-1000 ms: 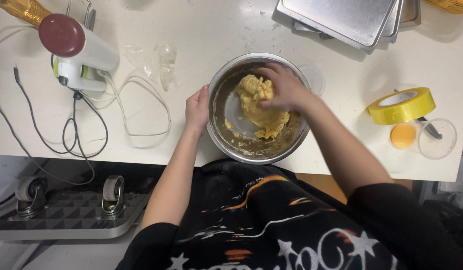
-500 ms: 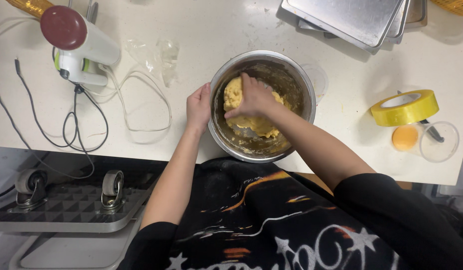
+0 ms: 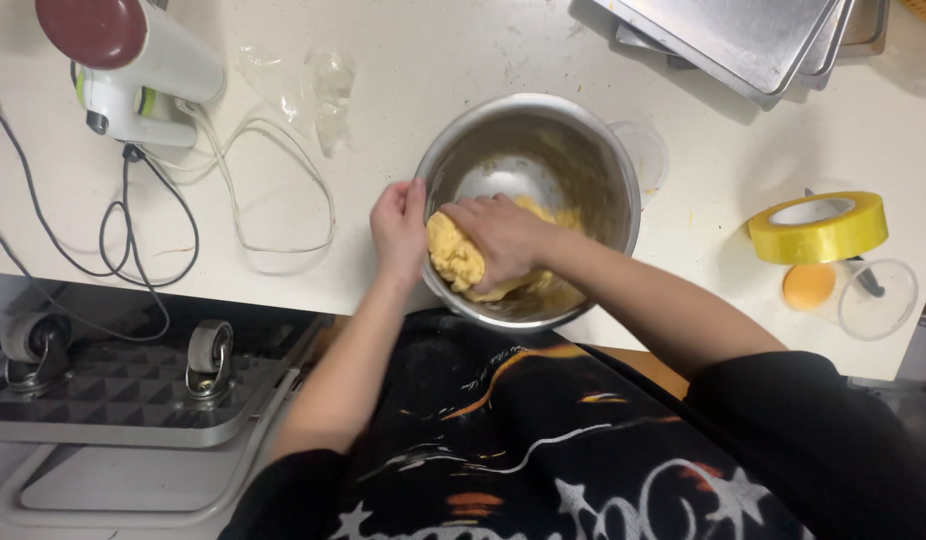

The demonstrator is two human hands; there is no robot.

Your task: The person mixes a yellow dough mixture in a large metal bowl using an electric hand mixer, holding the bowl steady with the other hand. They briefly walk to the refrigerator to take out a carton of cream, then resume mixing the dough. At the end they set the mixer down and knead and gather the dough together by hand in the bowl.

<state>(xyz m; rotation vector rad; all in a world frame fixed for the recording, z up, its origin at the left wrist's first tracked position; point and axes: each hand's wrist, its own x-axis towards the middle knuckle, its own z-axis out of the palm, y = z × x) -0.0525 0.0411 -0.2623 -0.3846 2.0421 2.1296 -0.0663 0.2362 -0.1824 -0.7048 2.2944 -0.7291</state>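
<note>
White counter (image 3: 463,60) — right hand (image 3: 503,235) clamped on yellow dough (image 3: 453,255); left hand (image 3: 398,225) grips the bowl (image 3: 583,130) rim.

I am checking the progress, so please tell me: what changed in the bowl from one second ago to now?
The right hand moved the dough from the bowl's middle to its near-left wall and presses it there. The left hand kept holding the bowl rim; mixer and tape stayed.

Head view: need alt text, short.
Seen from above, a person's right hand presses a lump of yellow dough inside a metal bowl while the left hand grips the bowl's rim. On the white counter sit a hand mixer, stacked baking trays and yellow tape.
</note>
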